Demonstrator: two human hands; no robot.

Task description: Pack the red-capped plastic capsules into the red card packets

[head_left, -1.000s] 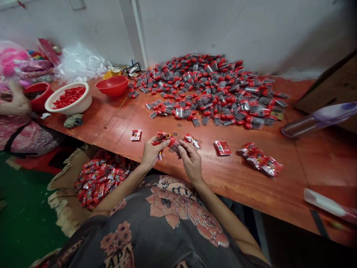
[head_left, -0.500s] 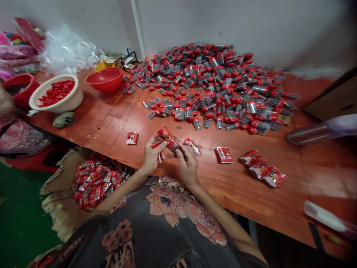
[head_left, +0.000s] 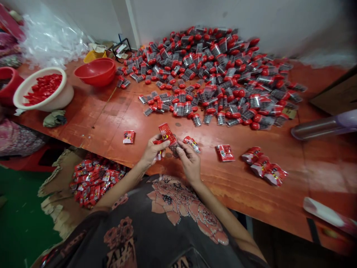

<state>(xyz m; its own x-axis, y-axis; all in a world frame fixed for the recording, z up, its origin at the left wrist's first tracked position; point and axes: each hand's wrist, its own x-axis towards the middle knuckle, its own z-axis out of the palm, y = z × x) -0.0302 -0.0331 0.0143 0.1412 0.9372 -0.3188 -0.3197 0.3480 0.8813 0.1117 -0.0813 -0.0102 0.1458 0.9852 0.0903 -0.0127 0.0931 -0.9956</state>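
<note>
My left hand is closed on a red printed packet, tilted, with its far end pointing away from me. More red printed pieces show under the left fingers, partly hidden. My right hand pinches a small clear, dark-filled container at the packet's near end; whether it lies inside the packet I cannot tell. Just beyond the right fingers lies another red and clear packet. Flat red packets lie to the left and right of my hands.
A large heap of red-capped clear containers covers the table's back. At left stand a white bowl with red pieces and a red bowl. A carton of red packets sits below the edge; plastic tubes lie at right.
The view has shifted slightly. The packet in my left hand stands more upright, its printed face turned more toward me. Both hands keep their grip.
</note>
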